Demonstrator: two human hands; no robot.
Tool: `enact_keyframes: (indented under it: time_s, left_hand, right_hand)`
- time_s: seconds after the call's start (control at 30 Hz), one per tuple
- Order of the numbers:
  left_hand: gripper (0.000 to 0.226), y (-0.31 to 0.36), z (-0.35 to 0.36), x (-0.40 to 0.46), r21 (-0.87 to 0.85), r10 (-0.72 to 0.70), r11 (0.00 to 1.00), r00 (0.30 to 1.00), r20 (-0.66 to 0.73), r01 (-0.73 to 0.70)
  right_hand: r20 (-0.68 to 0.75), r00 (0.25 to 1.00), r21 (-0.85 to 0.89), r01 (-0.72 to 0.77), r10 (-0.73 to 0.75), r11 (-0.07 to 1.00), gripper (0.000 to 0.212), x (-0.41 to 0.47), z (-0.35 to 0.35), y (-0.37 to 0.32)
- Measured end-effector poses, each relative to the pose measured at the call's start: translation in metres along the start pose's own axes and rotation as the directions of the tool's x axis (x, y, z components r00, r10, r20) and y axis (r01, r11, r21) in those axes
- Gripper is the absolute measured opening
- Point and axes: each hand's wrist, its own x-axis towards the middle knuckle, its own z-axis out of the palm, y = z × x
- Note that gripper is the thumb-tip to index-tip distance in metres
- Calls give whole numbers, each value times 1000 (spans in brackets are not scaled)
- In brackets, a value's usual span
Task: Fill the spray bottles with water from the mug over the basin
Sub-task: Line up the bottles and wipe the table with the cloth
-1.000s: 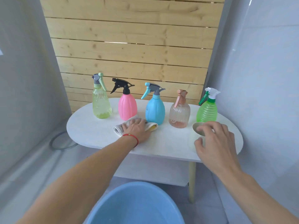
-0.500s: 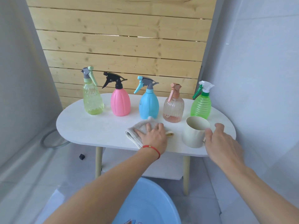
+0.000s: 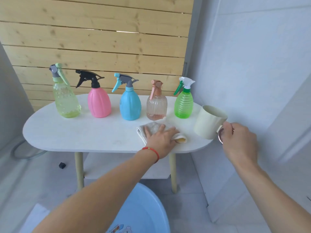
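A person's right hand (image 3: 239, 142) curls round the metal handle of a cream mug (image 3: 209, 122), which tilts just off the bench (image 3: 75, 132) at its 3 o'clock end; whether it holds water cannot be seen from here. The left hand (image 3: 161, 138) lies flat, fingers straight, pressing a folded cloth (image 3: 151, 127) at the bench's 5 o'clock edge. Five spray bottles stand upright in a row along the back, caps on: yellow-green bottle (image 3: 66, 100) toward 10 o'clock, pink bottle (image 3: 99, 102), blue bottle (image 3: 130, 105), peach bottle (image 3: 156, 105) touching the cloth's far corner, and green bottle (image 3: 183, 104) nearest the mug. A blue basin (image 3: 148, 214) sits on the floor below, at 6 o'clock. The bottles look like thin, light plastic, likely to tip or flex if squeezed; each is best gripped round its belly while the trigger head is unscrewed at the collar. The mug appears rigid and smooth, so the handle is the sure hold, and a full mug would need steady tilting over the narrow necks.
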Motion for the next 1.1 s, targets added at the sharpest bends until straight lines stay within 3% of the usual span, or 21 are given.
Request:
enact_keyframes:
  time_s: [0.2, 0.3, 0.43, 0.53, 0.67, 0.87, 1.0, 1.1]
  left_hand:
    - [44, 76, 26, 43, 69, 155, 985, 984, 87, -161]
    - [50, 85, 24, 56, 61, 286, 950, 934, 213, -305]
    - [58, 53, 22, 37, 48, 496, 853, 836, 235, -519]
    - [66, 21, 15, 12, 115, 534, 813, 809, 245, -571]
    - [71, -31, -2, -23, 248, 591, 752, 792, 153, -610]
    - [97, -159, -46, -88, 499, 541, 678, 826, 157, -539]
    - [92, -235, -91, -125, 452, 413, 782, 900, 140, -430]
    - [60, -284, -109, -155, 411, 242, 881, 970, 31, -233]
  right_hand:
    - [-132, 990, -40, 42, -46, 998, 43, 5, -11, 14]
    - [-168, 984, -57, 49, -58, 997, 40, 5, -16, 17]
    - [-176, 983, -45, 49, -56, 998, 43, 4, -16, 14]
    - [-111, 992, -72, 55, -62, 996, 44, 0, -9, 4]
    - [-22, 992, -115, 122, -125, 986, 41, -12, 8, -19]
    - [58, 971, -86, 237, -233, 968, 45, -31, 40, -72]
    - [72, 962, -51, 268, -264, 962, 44, -43, 59, -104]
    - [117, 950, -43, 295, -288, 955, 43, -55, 71, -126]
